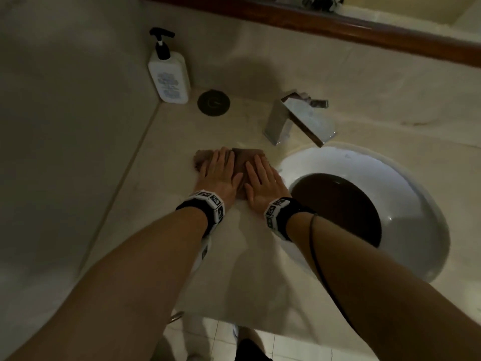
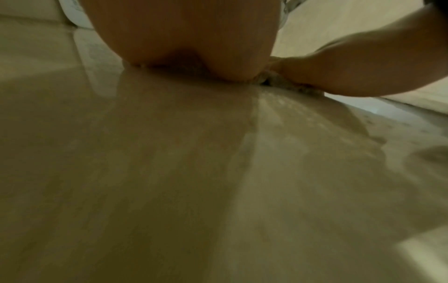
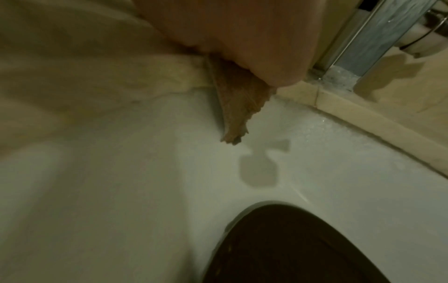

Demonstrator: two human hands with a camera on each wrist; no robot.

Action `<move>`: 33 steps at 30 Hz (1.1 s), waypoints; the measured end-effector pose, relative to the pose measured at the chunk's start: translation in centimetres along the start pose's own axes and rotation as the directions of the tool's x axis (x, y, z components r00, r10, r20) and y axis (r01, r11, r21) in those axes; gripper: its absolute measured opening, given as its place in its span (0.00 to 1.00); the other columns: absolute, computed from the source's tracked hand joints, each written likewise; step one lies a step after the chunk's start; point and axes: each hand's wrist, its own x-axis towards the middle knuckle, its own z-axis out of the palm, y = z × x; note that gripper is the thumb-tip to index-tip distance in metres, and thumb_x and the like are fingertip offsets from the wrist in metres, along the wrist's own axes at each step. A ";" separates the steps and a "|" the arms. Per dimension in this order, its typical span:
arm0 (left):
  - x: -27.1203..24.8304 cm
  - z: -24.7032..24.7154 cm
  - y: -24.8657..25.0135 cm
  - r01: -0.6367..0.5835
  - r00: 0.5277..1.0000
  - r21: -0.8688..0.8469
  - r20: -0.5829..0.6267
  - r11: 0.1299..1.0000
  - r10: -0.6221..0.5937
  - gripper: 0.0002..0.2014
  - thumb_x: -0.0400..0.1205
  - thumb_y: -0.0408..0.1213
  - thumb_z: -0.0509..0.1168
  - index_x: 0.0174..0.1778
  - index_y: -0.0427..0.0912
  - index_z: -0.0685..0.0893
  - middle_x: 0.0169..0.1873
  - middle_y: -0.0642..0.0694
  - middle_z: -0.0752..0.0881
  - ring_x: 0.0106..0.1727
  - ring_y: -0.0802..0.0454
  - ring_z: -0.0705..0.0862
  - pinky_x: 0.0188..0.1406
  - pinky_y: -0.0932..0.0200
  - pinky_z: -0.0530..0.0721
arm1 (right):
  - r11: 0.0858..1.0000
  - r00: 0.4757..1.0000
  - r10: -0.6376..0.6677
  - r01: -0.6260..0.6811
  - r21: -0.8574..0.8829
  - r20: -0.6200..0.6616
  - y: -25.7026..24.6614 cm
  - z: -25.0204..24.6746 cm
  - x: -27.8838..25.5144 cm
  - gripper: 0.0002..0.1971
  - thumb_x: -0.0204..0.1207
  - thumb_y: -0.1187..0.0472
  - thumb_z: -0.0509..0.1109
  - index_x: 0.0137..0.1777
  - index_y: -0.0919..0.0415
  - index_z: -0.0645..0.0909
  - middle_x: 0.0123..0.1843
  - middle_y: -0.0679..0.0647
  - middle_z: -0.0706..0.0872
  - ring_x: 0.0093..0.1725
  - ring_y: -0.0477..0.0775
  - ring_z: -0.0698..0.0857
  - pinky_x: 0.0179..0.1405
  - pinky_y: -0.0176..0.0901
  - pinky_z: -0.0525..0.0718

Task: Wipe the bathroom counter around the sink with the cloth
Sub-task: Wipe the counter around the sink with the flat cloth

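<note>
A brown cloth (image 1: 240, 162) lies flat on the beige counter (image 1: 161, 220), just left of the round white sink (image 1: 406, 194). My left hand (image 1: 221, 173) presses on its left part with straight fingers. My right hand (image 1: 260, 183) presses on its right part, also flat, close to the sink's rim. In the right wrist view a corner of the cloth (image 3: 238, 107) sticks out from under my palm over the sink's white rim (image 3: 315, 153). The left wrist view shows my palm (image 2: 184, 38) on the counter (image 2: 169, 172) with a bit of the cloth (image 2: 278, 82) beside it.
A white pump bottle (image 1: 168, 70) stands at the back left corner beside a dark round disc (image 1: 214, 102). A chrome faucet (image 1: 299, 118) stands behind the sink. A dark insert (image 1: 338, 204) fills the basin's bottom. A wall runs along the left.
</note>
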 end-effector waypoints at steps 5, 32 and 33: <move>3.4 -1.2 -1.9 -0.009 1.000 -0.007 -0.023 1.000 0.008 0.32 0.87 0.55 0.45 0.84 0.44 0.46 0.85 0.44 0.48 0.85 0.47 0.46 0.82 0.47 0.46 | 1.000 1.000 -0.011 0.011 0.000 -0.025 0.5 -1.0 3.1 0.35 0.79 0.46 0.39 0.80 0.65 0.62 0.81 0.68 0.61 0.81 0.67 0.60 0.80 0.57 0.59; -21.3 2.3 -11.8 0.421 0.907 -0.010 0.007 0.907 -0.421 0.28 0.85 0.61 0.38 0.81 0.65 0.39 0.84 0.49 0.37 0.83 0.38 0.36 0.76 0.28 0.39 | 0.948 0.959 -0.284 0.281 -0.150 0.003 -17.3 5.7 -9.1 0.29 0.85 0.43 0.37 0.84 0.51 0.44 0.86 0.53 0.41 0.84 0.55 0.40 0.82 0.50 0.42; -22.0 2.5 -11.2 0.413 0.910 -0.013 0.018 0.910 -0.413 0.28 0.84 0.62 0.37 0.81 0.65 0.39 0.84 0.49 0.36 0.83 0.38 0.35 0.76 0.27 0.38 | 0.952 0.963 -0.271 0.268 -0.149 0.002 -17.1 6.0 -10.2 0.31 0.83 0.42 0.33 0.84 0.51 0.44 0.86 0.54 0.42 0.84 0.55 0.41 0.82 0.50 0.43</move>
